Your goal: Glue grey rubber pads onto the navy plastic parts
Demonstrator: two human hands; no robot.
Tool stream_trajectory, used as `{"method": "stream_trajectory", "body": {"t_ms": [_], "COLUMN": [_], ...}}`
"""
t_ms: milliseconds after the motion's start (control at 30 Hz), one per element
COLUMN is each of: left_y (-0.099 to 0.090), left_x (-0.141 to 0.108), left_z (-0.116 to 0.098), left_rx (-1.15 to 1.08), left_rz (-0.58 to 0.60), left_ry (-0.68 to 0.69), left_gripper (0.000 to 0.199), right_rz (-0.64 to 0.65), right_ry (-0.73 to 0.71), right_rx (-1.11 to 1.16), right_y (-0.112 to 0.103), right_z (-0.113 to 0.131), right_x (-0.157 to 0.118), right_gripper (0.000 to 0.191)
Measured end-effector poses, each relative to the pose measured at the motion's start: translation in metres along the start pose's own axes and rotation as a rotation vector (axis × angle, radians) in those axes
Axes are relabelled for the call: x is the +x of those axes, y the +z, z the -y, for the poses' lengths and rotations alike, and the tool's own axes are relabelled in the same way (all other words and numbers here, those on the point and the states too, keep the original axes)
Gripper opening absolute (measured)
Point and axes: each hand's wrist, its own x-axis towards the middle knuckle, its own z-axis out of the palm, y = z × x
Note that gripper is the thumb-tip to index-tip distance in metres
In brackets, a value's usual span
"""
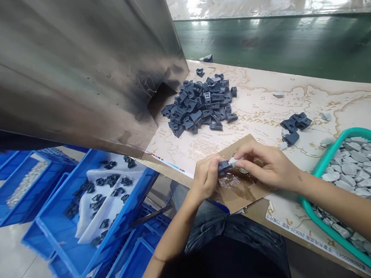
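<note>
My left hand point(207, 175) is closed around a dark grey plastic part point(224, 167). Between the thumb and fingers of my right hand point(264, 163) is a small light grey piece point(232, 162), right against the dark part. Both hands are over a brown cardboard sheet point(247, 198) smeared with a wet, glossy brown substance point(234, 182). A big pile of similar dark grey parts point(199, 103) lies beyond my hands on the table. A smaller cluster of joined-looking dark parts point(296, 122) sits to the right.
At right, a green basket point(312, 209) holds many light grey pieces point(358, 167). A metal chute point(107, 76) overhangs the table's left side. Behind the map-printed table cover point(265, 110) runs a green conveyor belt point(276, 43). Blue crates point(67, 257) stand at lower left, one with dark parts on white cloth.
</note>
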Motion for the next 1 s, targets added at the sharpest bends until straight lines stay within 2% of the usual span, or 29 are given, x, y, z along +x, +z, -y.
{"method": "stream_trajectory", "body": {"t_ms": [167,233,433,633,833,1000], "left_y": [-0.0016,-0.0018,0.0006,0.001,0.0003,0.0004], "left_x": [0.0029,0.0033,-0.0013,-0.0026,-0.0016,-0.0016], "left_z": [0.0031,0.0036,0.0035,0.0041,0.0019,0.0026], "left_rx": [0.114,0.107,-0.009,-0.12,-0.091,-0.062], "left_rz": [-0.059,-0.067,-0.071,-0.11,-0.119,-0.095], "left_ry": [0.131,0.158,0.033,0.015,0.028,0.08], "left_gripper": [0.051,0.049,0.056,0.056,0.057,0.054], "right_rz": [-0.072,-0.099,-0.031,-0.011,-0.005,0.082], "right_ry": [0.141,0.143,-0.074,-0.272,-0.313,-0.332], "right_rx": [0.148,0.157,-0.164,-0.244,-0.26,-0.322], "right_y": [-0.0002,-0.0005,-0.0023,-0.0017,0.0003,-0.0009], "right_z": [-0.0013,-0.0014,-0.0011,-0.0044,-0.0055,-0.0087], "right_x": [-0.0009,-0.001,-0.0013,-0.0007,-0.0013,-0.0016], "right_gripper": [0.024,0.024,0.018,0.016,0.017,0.028]}}
